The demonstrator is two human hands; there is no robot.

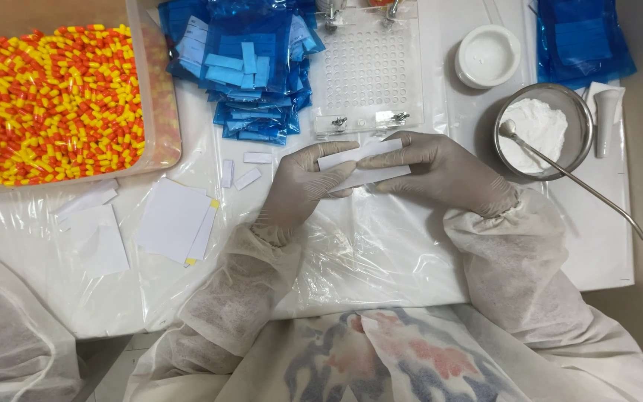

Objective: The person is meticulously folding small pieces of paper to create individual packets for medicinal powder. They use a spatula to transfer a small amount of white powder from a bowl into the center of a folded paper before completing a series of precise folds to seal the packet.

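Both my gloved hands hold a small stack of white paper slips [364, 165] above the plastic-covered table [381, 246]. My left hand [299, 187] grips the slips' left end, thumb on top. My right hand [444, 170] pinches the right end, fingers stretched along the top edge. Just beyond the hands lies a clear perforated capsule tray [368, 71] with metal clips. Loose white slips [247, 170] lie to the left of my left hand.
A clear tub of orange-and-yellow capsules [57, 100] sits far left. Blue plastic pouches [251, 67] are piled at the top centre and top right [582, 41]. A metal bowl of white powder [541, 130] with a long spoon, a white jar lid [487, 54], and white paper sheets [173, 219] lie around.
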